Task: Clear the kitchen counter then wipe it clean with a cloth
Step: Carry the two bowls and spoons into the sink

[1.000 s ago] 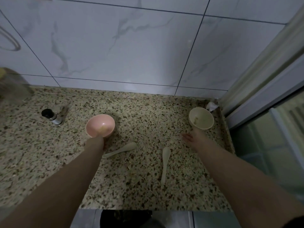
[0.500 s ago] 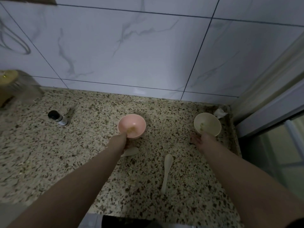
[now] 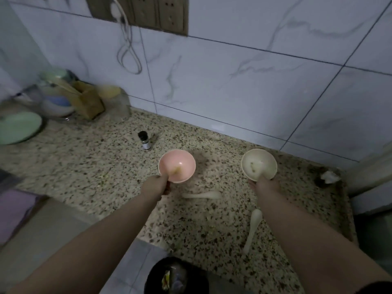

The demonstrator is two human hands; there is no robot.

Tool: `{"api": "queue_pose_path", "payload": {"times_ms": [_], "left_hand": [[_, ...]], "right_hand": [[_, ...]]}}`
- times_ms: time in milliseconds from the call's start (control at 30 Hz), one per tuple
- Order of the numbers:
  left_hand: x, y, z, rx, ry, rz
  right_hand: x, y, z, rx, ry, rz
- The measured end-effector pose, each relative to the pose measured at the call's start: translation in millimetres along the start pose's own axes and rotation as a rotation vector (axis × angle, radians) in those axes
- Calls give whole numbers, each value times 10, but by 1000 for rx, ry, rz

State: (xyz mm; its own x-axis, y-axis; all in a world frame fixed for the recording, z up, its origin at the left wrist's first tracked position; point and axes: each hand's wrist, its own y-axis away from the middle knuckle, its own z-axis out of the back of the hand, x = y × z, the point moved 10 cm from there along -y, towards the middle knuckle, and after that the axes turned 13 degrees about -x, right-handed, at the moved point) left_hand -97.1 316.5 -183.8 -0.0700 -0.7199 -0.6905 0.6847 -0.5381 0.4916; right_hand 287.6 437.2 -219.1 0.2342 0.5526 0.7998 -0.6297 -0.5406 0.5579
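My left hand (image 3: 154,185) grips the near rim of a pink bowl (image 3: 177,165) with food residue inside, lifted off the speckled counter (image 3: 89,166). My right hand (image 3: 265,184) grips the near rim of a cream bowl (image 3: 258,163), also raised and tilted toward me. Two cream spoons lie on the counter: one spoon (image 3: 203,195) between my hands, the other spoon (image 3: 252,225) beside my right forearm. A small dark-capped bottle (image 3: 144,140) stands behind the pink bowl.
At the far left are a green plate (image 3: 19,128), stacked bowls (image 3: 55,102) and a wooden utensil holder (image 3: 87,100). A crumpled tissue (image 3: 329,177) lies in the right corner. A black bin (image 3: 176,276) sits on the floor below the counter edge. A purple cloth (image 3: 12,211) is at the left.
Both hands have closed on the bowls' rims and raised them off the counter. The camera has swung left, bringing the dish pile, wall sockets and bin into view.
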Motion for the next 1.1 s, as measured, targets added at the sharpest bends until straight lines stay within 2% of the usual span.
{"api": "queue_pose_path", "payload": {"times_ms": [167,333,500,533,567,667,767,900,1100], "left_hand": [[496,75,1087,-122,99,19],[1300,212,2314,-218,181,82],[2306,471,3640,-384,227,133],[2354,465,3658,-381,234,136],[2714,622,4085,-434,261,159],[3120,765,4598,-494,264,167],[3800,1017,5396,-632,347,238],[4419,1205,5930,-739,423,337],[4875,1200,6263,-782,507,445]], "right_hand": [[-322,1140,-656,225,6,-30],[-821,2489,-984,428,85,43],[-1557,3851,-1270,629,232,75],[-1584,3878,-1285,639,244,79],[-1882,4324,-1368,698,289,80],[-2221,4885,-1492,773,344,128],[-2776,5897,-1615,925,432,142],[-3272,6847,-1733,1092,514,129],[-3728,7567,-1944,1197,664,129]]}}
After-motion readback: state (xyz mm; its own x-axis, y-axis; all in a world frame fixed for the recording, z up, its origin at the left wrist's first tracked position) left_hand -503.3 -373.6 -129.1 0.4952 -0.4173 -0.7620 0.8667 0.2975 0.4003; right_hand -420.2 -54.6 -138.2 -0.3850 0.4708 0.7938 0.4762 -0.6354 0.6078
